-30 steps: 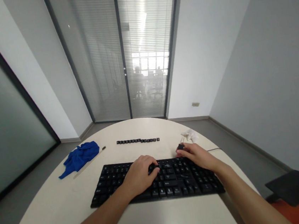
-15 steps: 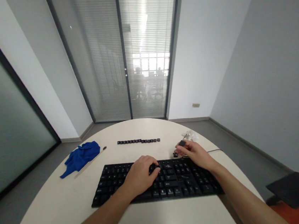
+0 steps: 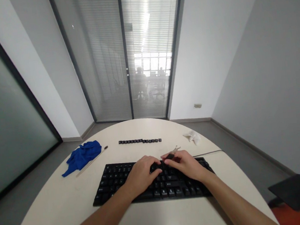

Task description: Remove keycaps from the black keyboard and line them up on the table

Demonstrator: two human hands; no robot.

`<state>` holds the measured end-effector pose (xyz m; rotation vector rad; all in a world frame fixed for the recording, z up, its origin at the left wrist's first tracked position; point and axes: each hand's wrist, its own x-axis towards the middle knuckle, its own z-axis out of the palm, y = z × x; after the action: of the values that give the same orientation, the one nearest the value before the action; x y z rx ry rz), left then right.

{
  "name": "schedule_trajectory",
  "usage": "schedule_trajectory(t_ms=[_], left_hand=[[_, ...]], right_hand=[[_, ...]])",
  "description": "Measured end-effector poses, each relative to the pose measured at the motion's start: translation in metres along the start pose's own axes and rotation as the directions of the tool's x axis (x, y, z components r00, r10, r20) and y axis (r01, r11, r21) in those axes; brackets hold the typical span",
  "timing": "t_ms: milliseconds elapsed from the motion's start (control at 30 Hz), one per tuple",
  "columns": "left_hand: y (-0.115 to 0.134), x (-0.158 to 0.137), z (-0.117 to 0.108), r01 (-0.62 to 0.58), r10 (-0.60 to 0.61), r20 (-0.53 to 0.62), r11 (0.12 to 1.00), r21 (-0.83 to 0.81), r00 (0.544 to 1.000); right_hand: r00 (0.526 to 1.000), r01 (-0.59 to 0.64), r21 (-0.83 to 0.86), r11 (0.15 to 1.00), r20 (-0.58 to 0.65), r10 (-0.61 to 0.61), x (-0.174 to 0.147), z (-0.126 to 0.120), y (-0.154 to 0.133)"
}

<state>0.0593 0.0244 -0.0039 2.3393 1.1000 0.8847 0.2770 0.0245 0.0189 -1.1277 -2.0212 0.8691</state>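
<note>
A black keyboard point(image 3: 171, 192) lies across the table in front of me. My left hand point(image 3: 145, 172) rests over its upper middle, thumb and index finger apart around a few keys; I make out nothing held between them. Close beside it, my right hand point(image 3: 183, 162) is closed on what looks like a keycap puller point(image 3: 171, 155), a black grip with thin metal prongs pointing away from me. The right fingertips are over the top edge of the keyboard, near the left index finger. Whether a small keycap is also pinched there, I cannot tell. Beyond stands a row of loose black keycaps point(image 3: 139, 141).
On the left lie a crumpled blue cloth point(image 3: 84, 154) and a thin brush with a dark tip point(image 3: 92, 161). Crumpled white tissue point(image 3: 193, 137) is at the right, near the keyboard's cable point(image 3: 209, 153). The round table point(image 3: 156, 221) has a chair point(image 3: 299, 191) at its right.
My right hand has moved left with the puller, from the keyboard's far right corner to beside my left hand. The left hand has hardly moved.
</note>
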Motion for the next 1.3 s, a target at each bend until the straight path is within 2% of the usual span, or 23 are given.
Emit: schedule_trajectory(t_ms=[100,233,733,967,1033,1133,1200,1300], left_hand=[[0.0,0.0,-0.001,0.018,-0.018,0.013,1.0,-0.009,1.0],[0.001,0.0,-0.002,0.023,-0.022,0.015,1.0,-0.015,1.0],[0.005,0.0,-0.004,0.011,-0.01,0.03,0.999,-0.034,1.0],[0.003,0.001,-0.003,-0.017,0.02,0.024,0.995,-0.103,1.0],[0.003,0.002,-0.003,-0.008,0.007,-0.009,0.992,-0.128,1.0],[0.002,0.004,-0.004,0.081,-0.09,-0.04,0.98,-0.184,0.995],[0.003,0.006,-0.005,0.141,-0.156,-0.042,0.958,-0.248,0.987],[0.003,0.008,-0.005,0.167,-0.199,-0.047,0.912,-0.374,0.979]], right_hand=[[0.999,0.026,-0.044,0.999,0.04,-0.024,-0.001,-0.003,-0.005],[0.999,0.029,-0.073,0.997,0.034,-0.027,-0.002,-0.005,-0.01],[1.0,-0.011,0.056,0.998,-0.017,0.012,0.003,0.009,-0.006],[0.995,-0.064,0.096,0.993,-0.075,0.071,0.003,0.012,0.001],[0.991,-0.06,0.057,0.997,-0.118,0.066,0.003,0.01,0.001],[0.988,-0.002,-0.123,0.992,-0.152,-0.017,0.001,0.005,-0.003],[0.989,0.05,-0.223,0.974,-0.122,-0.078,-0.001,0.003,-0.007],[0.989,0.113,-0.285,0.952,-0.057,-0.135,-0.003,0.003,-0.012]])
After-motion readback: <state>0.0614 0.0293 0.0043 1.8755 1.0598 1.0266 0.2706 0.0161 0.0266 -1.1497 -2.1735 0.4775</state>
